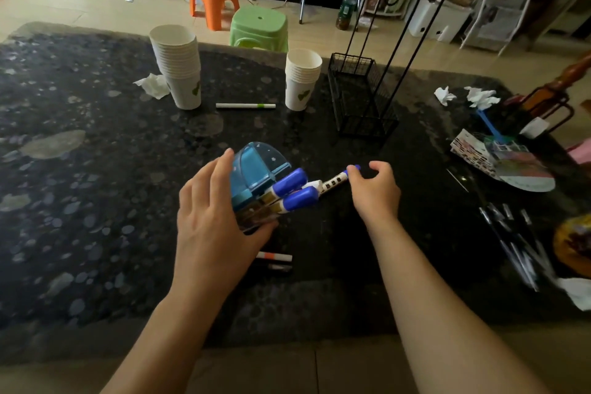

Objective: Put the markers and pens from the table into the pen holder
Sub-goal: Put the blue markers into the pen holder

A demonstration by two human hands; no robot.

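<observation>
At centre tabletop (96,201): blue translucent pen holder (256,176), tipped on its side, mouth toward the right.
Done: two blue-capped markers (292,190) sit in the holder, caps sticking out of the mouth.
In progress: third blue-capped marker (335,182), tail end at the holder mouth, looks partly fed in; not seated.
Left: green-banded pen (245,105) between the two paper cup stacks (179,67); orange-banded marker (274,256) and a dark pen (275,266) just beside it, near the left wrist; blurred cluster of dark pens (511,243) at right, count unclear.
Progress estimate: under halfway.
Left hand (211,217): palm down over holder's near side, fingers wrapped on it, steadying; grip clamped on the pen holder.
Right hand (374,190): knuckles up, fingertips pinched on the third marker's cap end, grip closed on it; forearm angled in from lower right.
</observation>
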